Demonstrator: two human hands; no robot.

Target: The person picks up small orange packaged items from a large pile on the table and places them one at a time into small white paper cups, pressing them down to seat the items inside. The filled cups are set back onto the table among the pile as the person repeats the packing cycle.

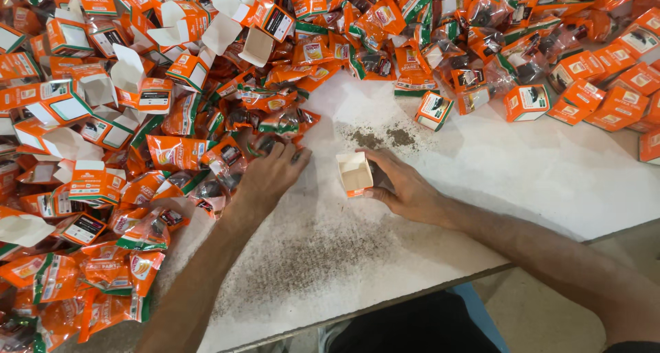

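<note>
1. White, worn worktop (481, 188), speckled with dark grit, fills the view from the head camera, with orange packaging heaped along its far and left sides.
2. At its centre stands a small open orange-and-white cardboard carton (355, 173), mouth tipped up and flaps spread, apparently so that something can be dropped in.
3. The right hand (405, 188) steadies it from the side, fingers curled and clamped on the carton's right wall.
4. The left hand (269, 174) lies palm-down at the heap's edge, fingers closed together over a clear plastic sachet with orange and green print (265, 145) holding a dark part.
5. Loose sachets of the same kind (137, 257) spill across the left side, crumpled and overlapping.
6. Empty cartons with white flaps raised (103, 85) pile up at upper left, seemingly unfilled.
7. Closed orange cartons with white label panels (605, 85) cluster at upper right; one closed carton (434, 110) sits apart on bare table.
</note>
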